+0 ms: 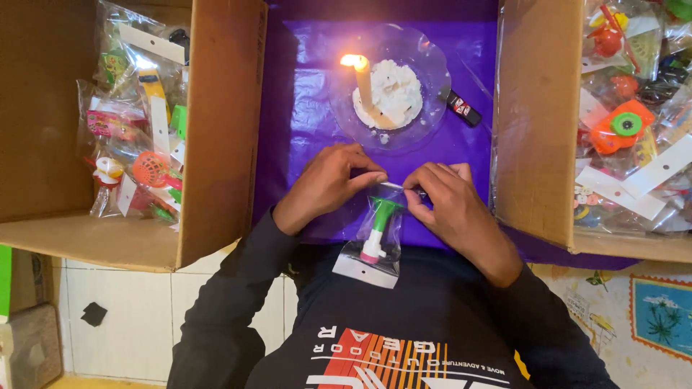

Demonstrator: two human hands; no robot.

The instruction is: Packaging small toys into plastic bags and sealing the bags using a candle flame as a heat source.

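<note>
Plastic bag (375,241) with a green and white toy sits mid-frame, its top edge pinched by both the left hand (328,184) and right hand (450,205), just below the lit candle (362,79) on a clear plate (425,57) over the purple surface (310,108).

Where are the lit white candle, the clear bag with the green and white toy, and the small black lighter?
lit white candle (365,84), head view, mid-stick.
clear bag with the green and white toy (376,238), head view, toy's stem.
small black lighter (461,108), head view, body.
</note>
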